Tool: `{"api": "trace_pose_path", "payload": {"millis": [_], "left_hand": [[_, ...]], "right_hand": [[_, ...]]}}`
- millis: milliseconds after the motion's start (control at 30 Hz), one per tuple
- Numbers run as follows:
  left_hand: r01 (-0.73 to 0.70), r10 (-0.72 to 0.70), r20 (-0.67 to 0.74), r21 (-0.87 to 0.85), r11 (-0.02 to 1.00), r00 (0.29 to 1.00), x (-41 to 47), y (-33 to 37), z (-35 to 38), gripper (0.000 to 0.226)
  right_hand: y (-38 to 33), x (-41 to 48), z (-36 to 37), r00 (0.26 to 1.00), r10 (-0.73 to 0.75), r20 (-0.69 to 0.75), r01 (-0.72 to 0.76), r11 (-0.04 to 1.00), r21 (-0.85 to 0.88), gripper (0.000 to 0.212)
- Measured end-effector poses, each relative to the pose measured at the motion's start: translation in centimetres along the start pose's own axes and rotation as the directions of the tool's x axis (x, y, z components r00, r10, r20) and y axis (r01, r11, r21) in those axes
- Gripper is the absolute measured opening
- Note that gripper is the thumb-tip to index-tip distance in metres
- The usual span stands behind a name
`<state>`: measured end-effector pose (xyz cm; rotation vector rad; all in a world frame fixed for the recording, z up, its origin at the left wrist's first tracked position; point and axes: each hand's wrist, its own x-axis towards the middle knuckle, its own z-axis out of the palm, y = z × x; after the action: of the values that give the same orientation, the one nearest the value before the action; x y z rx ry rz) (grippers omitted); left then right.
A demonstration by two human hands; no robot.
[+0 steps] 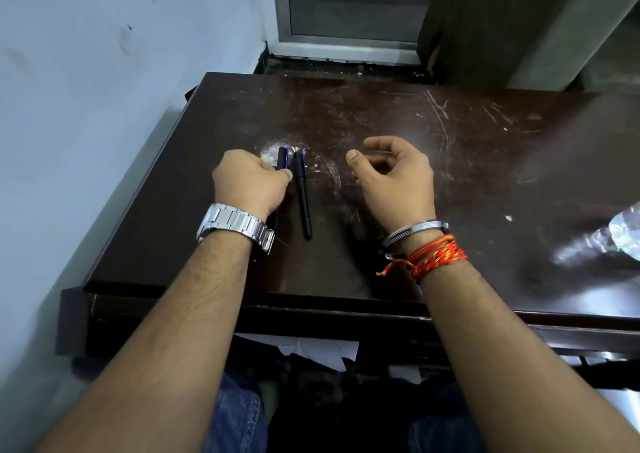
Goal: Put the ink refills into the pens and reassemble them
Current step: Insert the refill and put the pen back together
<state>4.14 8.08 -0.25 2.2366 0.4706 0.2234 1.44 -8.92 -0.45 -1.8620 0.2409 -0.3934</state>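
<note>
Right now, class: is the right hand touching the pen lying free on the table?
Apart. The head view shows bare table between the right hand, curled and empty, and the free pen.

Two pens (pixel 302 192) side by side on table (pixel 450 175), left of centre

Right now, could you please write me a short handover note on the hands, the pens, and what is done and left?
Left hand: resting on the table, fingers closed on the left pen; most of that pen is hidden beneath the hand.
Right hand: raised above the table, loosely curled, holding nothing visible.
Right pen: lying free on the table beside the left one, capped and apparently assembled.
No loose refills visible.
Left: confirm the left pen is fully closed; I cannot tell from here.
</note>
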Motion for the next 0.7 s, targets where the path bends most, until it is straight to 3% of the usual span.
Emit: {"api": "trace_pose_path", "payload": {"millis": [233, 400, 533, 700], "left_hand": [[-0.006, 0.005, 0.055, 0.020, 1.000, 0.998, -0.6, 0.5, 0.5, 0.040], [-0.059, 0.055, 0.059, 0.073, 0.996, 0.997, -1.2, 0.7, 0.9, 0.037], [-0.075, 0.067, 0.070, 0.111, 0.991, 0.995, -1.1, 0.7, 1.1, 0.031], [-0.063, 0.057, 0.055, 0.125, 0.990, 0.997, -0.7, 0.5, 1.1, 0.025]], "right_hand": [[-0.1, 0.0, -0.3, 0.998, -0.032, -0.045, 0.027, 0.994, -0.109, 0.012], [-0.1, 0.9, -2.0, 0.984, -0.080, -0.159, 0.023, 0.944, -0.330, 0.007], [0.4, 1.1, -3.3, 0.994, 0.030, -0.109, -0.087, 0.818, -0.568, 0.029], [0.9, 1.4, -3.7, 0.984, 0.179, -0.018, -0.147, 0.744, -0.652, 0.028]]}}
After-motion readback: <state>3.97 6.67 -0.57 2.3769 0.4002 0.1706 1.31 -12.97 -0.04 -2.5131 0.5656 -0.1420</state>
